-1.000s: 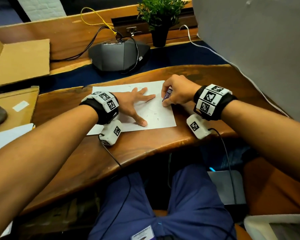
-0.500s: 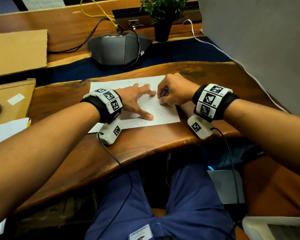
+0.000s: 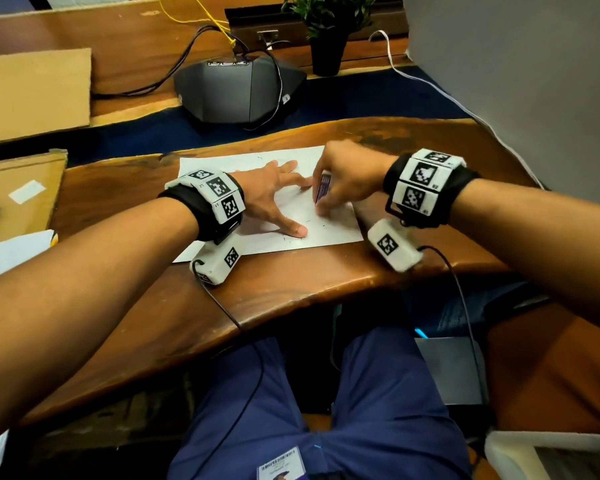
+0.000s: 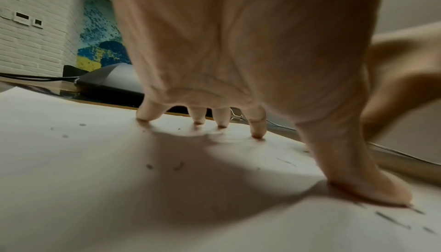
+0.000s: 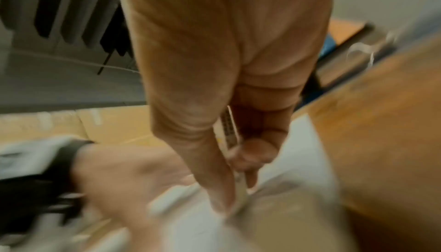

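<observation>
Shifted nearer the flat left hand [image 3: 271,195], the right hand [image 3: 350,174] pinches the pen [image 3: 323,187] in its grip, tip on paper [image 3: 336,230].

my left hand [image 3: 271,199] spread on the sheet [image 3: 243,161], barring the way leftward for my right hand [image 3: 347,178] and its pen [image 3: 323,188], bare desk [image 3: 309,271] open along the near edge, black speakerphone [image 3: 236,88] and potted plant [image 3: 326,50] closing the far side, grey panel [image 3: 516,81] walling my right

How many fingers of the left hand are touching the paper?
5. On the left hand, four fingers stand in a row on the far part of the paper, and the thumb presses down nearer, off to the right. None look hidden.
</observation>
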### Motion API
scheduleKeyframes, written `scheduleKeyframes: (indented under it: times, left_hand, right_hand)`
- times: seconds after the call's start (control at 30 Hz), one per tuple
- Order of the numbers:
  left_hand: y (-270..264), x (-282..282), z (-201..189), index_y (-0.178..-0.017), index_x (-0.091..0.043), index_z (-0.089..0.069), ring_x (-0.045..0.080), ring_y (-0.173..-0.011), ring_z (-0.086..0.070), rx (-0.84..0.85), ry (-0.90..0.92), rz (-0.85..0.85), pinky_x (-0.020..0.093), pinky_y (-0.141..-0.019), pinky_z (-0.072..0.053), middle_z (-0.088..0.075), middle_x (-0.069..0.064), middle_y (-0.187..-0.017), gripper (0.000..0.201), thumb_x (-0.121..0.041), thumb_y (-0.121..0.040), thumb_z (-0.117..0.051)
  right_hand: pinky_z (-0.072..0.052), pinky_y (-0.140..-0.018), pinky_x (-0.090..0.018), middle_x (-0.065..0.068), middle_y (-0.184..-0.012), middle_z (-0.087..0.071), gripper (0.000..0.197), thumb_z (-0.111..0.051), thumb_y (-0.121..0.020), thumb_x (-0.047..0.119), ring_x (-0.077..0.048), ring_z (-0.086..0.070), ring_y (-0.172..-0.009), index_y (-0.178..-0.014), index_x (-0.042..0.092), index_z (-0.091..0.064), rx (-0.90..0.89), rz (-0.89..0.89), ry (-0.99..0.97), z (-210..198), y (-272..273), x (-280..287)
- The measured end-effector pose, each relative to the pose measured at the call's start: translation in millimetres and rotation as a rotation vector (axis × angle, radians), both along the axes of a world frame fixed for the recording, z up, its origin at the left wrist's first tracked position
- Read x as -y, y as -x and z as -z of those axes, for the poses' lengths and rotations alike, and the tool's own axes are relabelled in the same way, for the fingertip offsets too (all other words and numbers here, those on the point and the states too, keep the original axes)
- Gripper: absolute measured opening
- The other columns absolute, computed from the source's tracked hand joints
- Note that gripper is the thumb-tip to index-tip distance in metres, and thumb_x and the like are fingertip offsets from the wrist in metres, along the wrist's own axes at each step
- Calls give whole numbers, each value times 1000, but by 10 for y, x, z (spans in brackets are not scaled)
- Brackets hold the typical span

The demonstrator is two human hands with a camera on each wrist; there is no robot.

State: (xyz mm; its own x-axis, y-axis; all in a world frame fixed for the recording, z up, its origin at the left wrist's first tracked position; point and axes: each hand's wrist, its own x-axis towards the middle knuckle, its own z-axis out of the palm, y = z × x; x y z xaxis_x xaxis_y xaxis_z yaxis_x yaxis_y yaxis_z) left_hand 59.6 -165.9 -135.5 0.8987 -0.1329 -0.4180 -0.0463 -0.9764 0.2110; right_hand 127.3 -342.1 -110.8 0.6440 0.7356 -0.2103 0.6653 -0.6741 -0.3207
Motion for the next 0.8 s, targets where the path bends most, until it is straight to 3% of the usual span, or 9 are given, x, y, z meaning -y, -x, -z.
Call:
scheduleKeyframes:
  times: [0.07, 0.2, 0.33, 0.47, 0.6, 0.63, 0.73, 0.8]
  left_hand:
    - [13, 0, -3, -152, -49, -14, 24, -151, 7, -12, -13, -18, 58, -120, -7, 9, -6, -165, 103, -72, -67, -69]
    - [0, -27, 9, -151, -49, -16, 24, -151, 7, -22, -30, -14, 63, -117, -10, 10, -8, -165, 112, -82, -54, -62]
    - [-3, -27, 24, -150, -54, -7, 24, -151, 9, -33, -48, -6, 64, -117, -11, 12, -8, -164, 114, -82, -55, -62]
    - [-10, -29, 27, -151, -50, -11, 24, -151, 9, -25, -46, -3, 64, -117, -10, 12, -8, -164, 115, -81, -53, -63]
    - [5, -24, 7, -151, -53, -7, 24, -151, 11, -35, -41, 4, 65, -116, -10, 13, -8, -164, 113, -78, -58, -67]
    - [13, -28, 6, -151, -53, -7, 24, -151, 11, -37, -41, -1, 65, -116, -9, 13, -8, -164, 114, -79, -57, -66]
    - [22, -19, -10, -152, -47, -9, 23, -151, 11, -45, -57, -3, 67, -115, -7, 14, -9, -164, 117, -81, -53, -62]
    - [20, -16, -8, -152, -50, -9, 23, -151, 11, -48, -54, 3, 67, -115, -8, 14, -9, -164, 117, -81, -53, -62]
  right_hand:
    - [-54, -68, -24, 2, -92, -71, 31, -89, -71, 30, -11, -63, -77, -96, 15, -76, 16, 107, -48, 6, -114, 25]
    - [-51, -61, -20, 6, -82, -72, 23, -88, -71, 30, -7, -65, -73, -87, 19, -76, -78, -42, 27, 74, 126, 11]
    - [-49, -57, -20, 2, -89, -70, 39, -91, -69, 32, -13, -66, -77, -99, 13, -74, -57, 224, -68, 56, -124, 58]
    - [-54, -59, -21, 1, -83, -74, 23, -89, -70, 26, -7, -65, -70, -88, 14, -78, -102, 75, -13, 90, 91, 29]
    - [-58, -71, -30, -5, -102, -71, 51, -92, -66, 33, -19, -67, -88, -107, 11, -70, -33, 283, -89, 33, -109, -10]
    - [-58, -69, -29, -6, -102, -71, 50, -92, -66, 32, -19, -67, -86, -105, 10, -70, -17, 282, -108, 46, -101, -24]
    - [-49, -49, -13, 1, -78, -70, 22, -89, -71, 26, -6, -62, -64, -79, 16, -71, -92, 157, -30, 121, 83, -44]
    - [-53, -56, -16, 0, -82, -70, 28, -90, -70, 28, -9, -64, -70, -86, 14, -72, -82, 179, -40, 71, 78, -36]
